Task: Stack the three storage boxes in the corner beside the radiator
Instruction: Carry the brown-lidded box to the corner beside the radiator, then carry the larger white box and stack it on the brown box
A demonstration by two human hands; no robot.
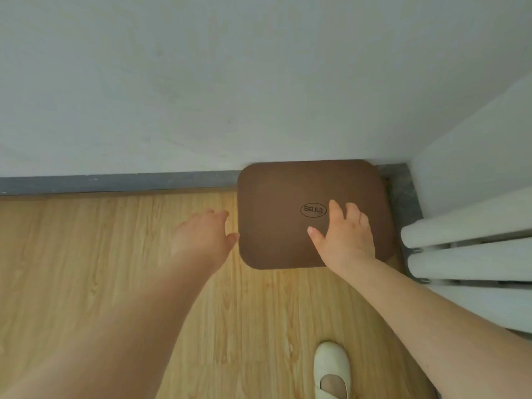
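A brown storage box with rounded corners stands in the corner, seen from straight above, so only its lid shows. An oval mark on the lid reads "three". Anything beneath it is hidden. My right hand lies flat on the lid's right half with fingers spread. My left hand is at the box's left edge, fingers apart, thumb tip touching the side. The white radiator stands just right of the box.
White walls meet behind the box, with a grey skirting board along the floor. The floor is light wood laminate. My foot in a cream shoe stands in front of the box.
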